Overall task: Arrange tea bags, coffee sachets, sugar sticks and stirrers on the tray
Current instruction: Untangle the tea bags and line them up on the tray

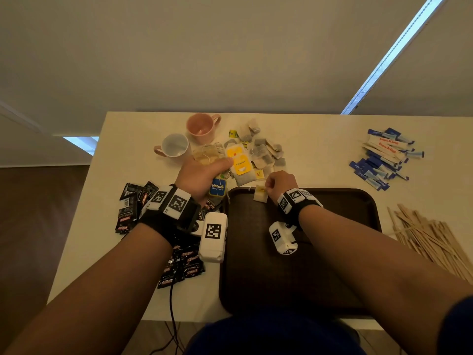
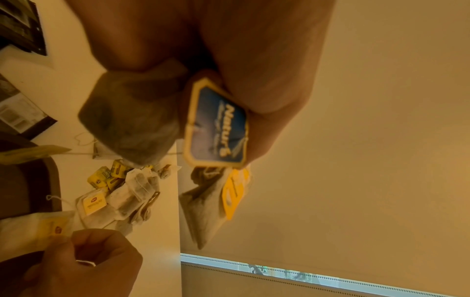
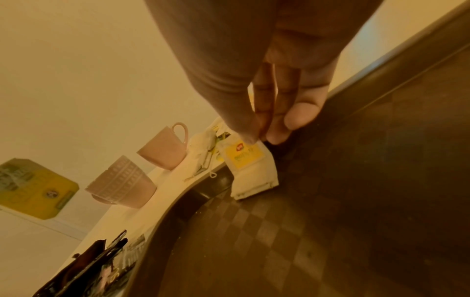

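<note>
— Right hand (image 1: 279, 184)?
— Pinching one tea bag (image 3: 250, 166) by its top edge, thumb against fingertips (image 3: 277, 132); bag hanging below them, lower edge perhaps touching the dark tray (image 1: 332, 252) at its far rim.
— Left hand (image 1: 202, 179)?
— Clenched around a bunch of tea bags (image 1: 239, 165), blue tag (image 2: 218, 128) under the thumb, yellow tags beyond the fingertips.
— Loose tea bags (image 1: 266, 149)?
— Heaped on the table (image 1: 320, 139), just past both hands.
</note>
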